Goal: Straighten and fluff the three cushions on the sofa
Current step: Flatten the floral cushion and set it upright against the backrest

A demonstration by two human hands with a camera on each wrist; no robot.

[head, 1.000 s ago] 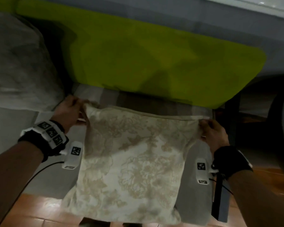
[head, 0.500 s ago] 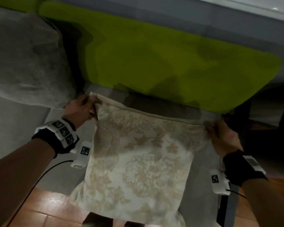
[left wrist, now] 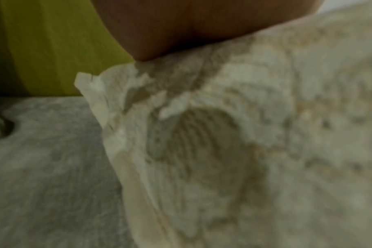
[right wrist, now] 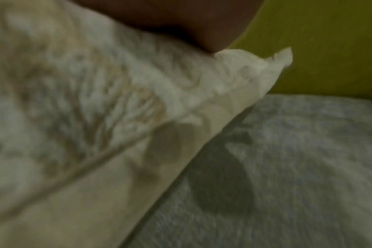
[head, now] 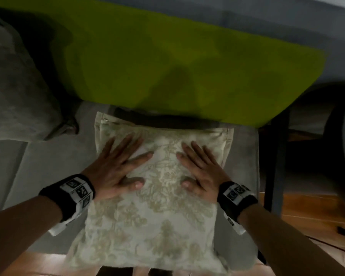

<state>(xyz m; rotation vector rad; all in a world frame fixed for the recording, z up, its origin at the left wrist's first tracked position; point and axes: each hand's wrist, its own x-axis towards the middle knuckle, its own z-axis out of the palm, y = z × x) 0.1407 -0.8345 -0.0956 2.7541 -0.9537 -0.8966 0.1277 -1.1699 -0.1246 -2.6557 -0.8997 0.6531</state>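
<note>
Grey sofa seat, cushion overhanging its front edge, left hand and right hand flat, fingers spread: forward-slip risk under pressing.

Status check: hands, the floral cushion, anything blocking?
Left hand and right hand open, flat on the floral cushion. Cushion lies on the grey seat, near edge overhanging. Green backrest just behind; nothing blocking.

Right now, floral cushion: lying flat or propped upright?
Lying flat: the floral cushion rests face-up on the grey seat, left hand and right hand pressing it, fingers spread.
</note>
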